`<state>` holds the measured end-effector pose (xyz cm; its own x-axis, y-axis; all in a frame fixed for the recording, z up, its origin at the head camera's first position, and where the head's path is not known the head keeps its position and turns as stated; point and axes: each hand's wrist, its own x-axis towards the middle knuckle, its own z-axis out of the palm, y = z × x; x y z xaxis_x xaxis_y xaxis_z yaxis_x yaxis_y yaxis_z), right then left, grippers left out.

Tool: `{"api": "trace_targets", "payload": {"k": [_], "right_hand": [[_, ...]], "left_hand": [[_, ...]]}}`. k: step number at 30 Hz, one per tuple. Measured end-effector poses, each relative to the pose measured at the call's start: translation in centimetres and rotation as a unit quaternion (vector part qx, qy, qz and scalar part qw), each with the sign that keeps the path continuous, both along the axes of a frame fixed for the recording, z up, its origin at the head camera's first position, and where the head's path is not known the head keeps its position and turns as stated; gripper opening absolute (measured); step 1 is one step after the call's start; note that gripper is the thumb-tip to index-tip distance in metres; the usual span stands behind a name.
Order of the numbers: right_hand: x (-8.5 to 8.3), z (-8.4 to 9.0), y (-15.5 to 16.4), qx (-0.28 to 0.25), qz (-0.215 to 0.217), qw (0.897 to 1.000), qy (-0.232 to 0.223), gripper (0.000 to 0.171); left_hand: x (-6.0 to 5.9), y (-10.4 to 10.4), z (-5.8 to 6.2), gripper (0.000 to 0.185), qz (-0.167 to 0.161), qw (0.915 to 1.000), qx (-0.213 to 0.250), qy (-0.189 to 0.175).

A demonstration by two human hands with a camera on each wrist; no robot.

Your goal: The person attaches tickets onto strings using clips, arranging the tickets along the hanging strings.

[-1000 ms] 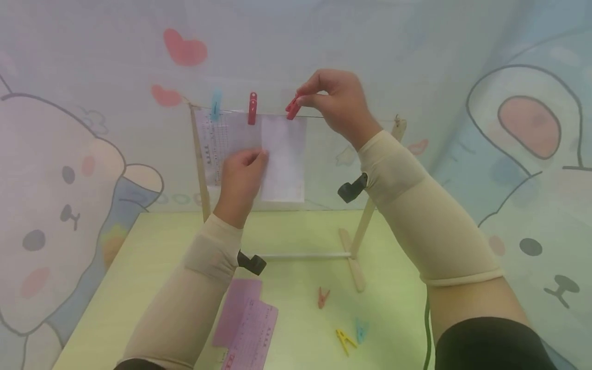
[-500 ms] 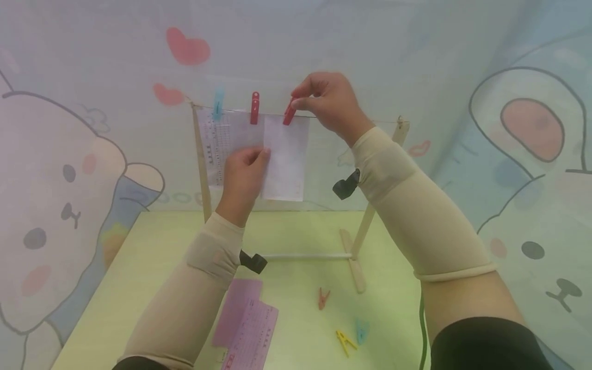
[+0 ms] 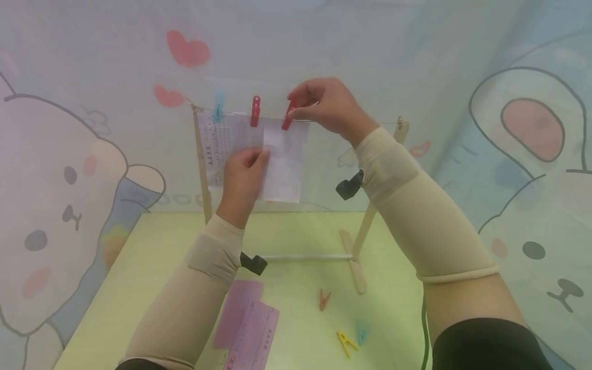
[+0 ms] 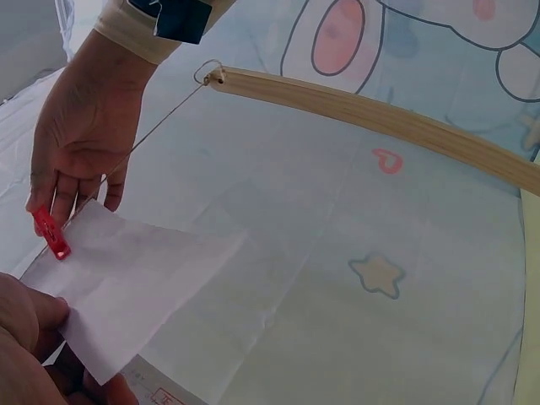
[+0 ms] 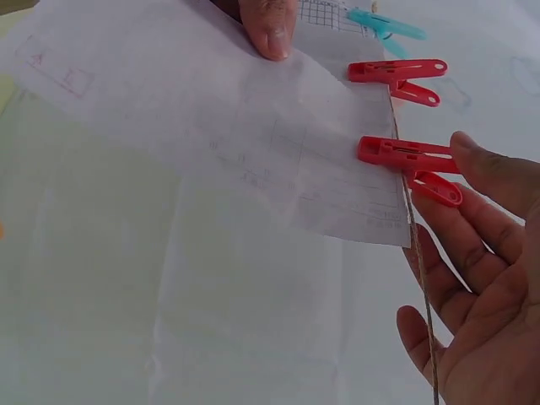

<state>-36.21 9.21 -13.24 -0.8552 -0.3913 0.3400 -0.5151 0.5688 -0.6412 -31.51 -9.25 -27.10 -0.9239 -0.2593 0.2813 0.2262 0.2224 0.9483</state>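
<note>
A white sheet of paper (image 3: 282, 164) hangs at a cord strung across a wooden frame. My left hand (image 3: 243, 177) pinches its left edge between thumb and fingers. At the sheet's top, a red clothespin (image 5: 384, 153) bites over both paper and cord. My right hand (image 3: 326, 107) holds that clothespin's handles between thumb and index finger, the other fingers loosely bent behind the cord (image 5: 426, 312). Left of it, another red clothespin (image 3: 255, 111) and a light blue clothespin (image 3: 219, 106) clip a printed sheet (image 3: 214, 149), partly hidden behind my left hand.
On the yellow-green table (image 3: 171, 257) lie pink printed slips (image 3: 250, 329), an orange-red clothespin (image 3: 324, 299), a yellow clothespin (image 3: 347, 343) and a blue clothespin (image 3: 362, 333). The frame's right post (image 3: 364, 234) stands beyond my right forearm. A patterned cloth backdrop (image 3: 370, 41) hangs behind.
The red clothespin in my right hand has gone from tilted to steeper, its handles spreading, as the hand shifted slightly left and down. My left hand keeps its place on the paper.
</note>
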Motion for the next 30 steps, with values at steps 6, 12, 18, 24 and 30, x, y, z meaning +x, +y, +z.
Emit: {"api": "trace_targets", "payload": {"k": [6, 12, 18, 24, 30], "right_hand": [[0.0, -0.4, 1.0, 0.030, -0.001, 0.999, 0.044, 0.043], [1.5, -2.2, 3.5, 0.025, -0.051, 0.987, 0.150, 0.046], [3.6, -7.2, 7.4, -0.092, -0.004, 0.944, 0.316, 0.031], [5.2, -15.6, 10.7, -0.059, 0.041, 0.960, 0.270, 0.028], [5.1, -27.3, 12.2, 0.025, 0.041, 0.995, 0.084, 0.032]], "left_hand": [[0.0, -0.1, -0.4, 0.028, -0.003, 0.9999, -0.011, 0.003], [0.7, -1.0, -2.2, 0.028, 0.027, 0.9954, -0.050, 0.078], [3.4, -2.7, -6.9, 0.024, 0.090, 0.9833, -0.094, 0.128], [6.7, -4.2, -15.2, 0.027, 0.086, 0.9823, -0.164, 0.028], [8.5, -4.8, -23.4, 0.053, 0.039, 0.9472, -0.297, -0.114]]}}
